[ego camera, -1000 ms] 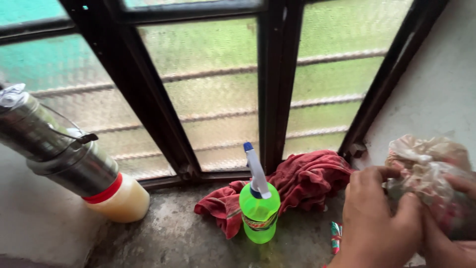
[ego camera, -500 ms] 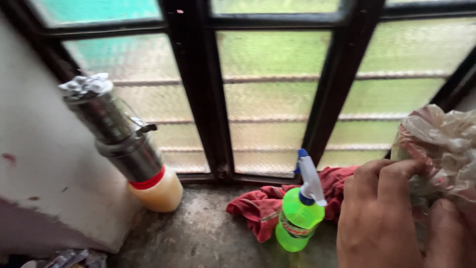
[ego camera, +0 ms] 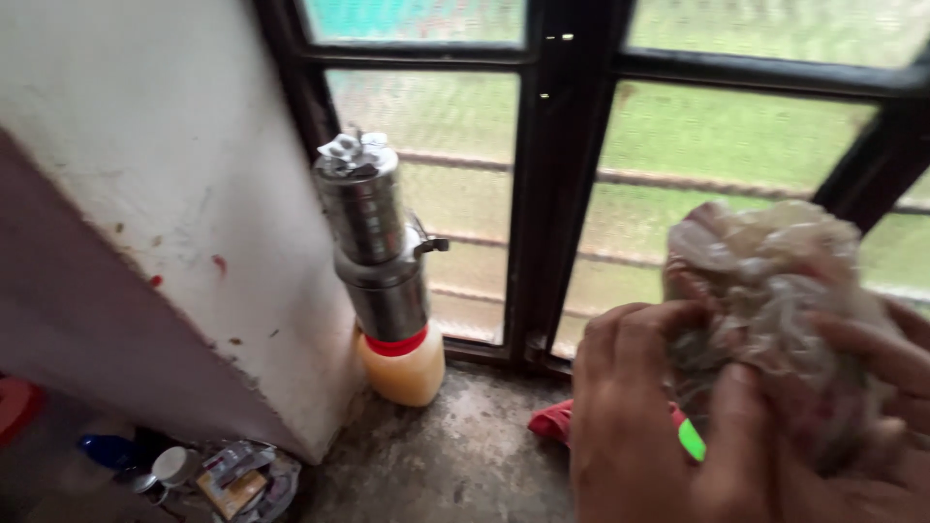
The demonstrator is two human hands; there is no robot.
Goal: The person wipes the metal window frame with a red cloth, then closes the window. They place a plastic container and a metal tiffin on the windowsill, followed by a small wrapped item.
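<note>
Left hand point(ego camera: 639, 416), right hand point(ego camera: 872, 387) (both closed) gripping crumpled plastic bag point(ego camera: 765, 281)

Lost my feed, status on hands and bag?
Left hand and right hand both gripping crumpled plastic bag. Red cloth beneath. Nothing blocking.

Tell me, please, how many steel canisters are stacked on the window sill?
2: the upper steel canister sits on the lower steel canister, which rests on a red-capped plastic jar beside the white wall. More may be out of view.

- Crumpled clear plastic bag point(ego camera: 775, 291), bunched and blurred, reddish contents showing through
- Held up in front of the window, above the sill
</note>
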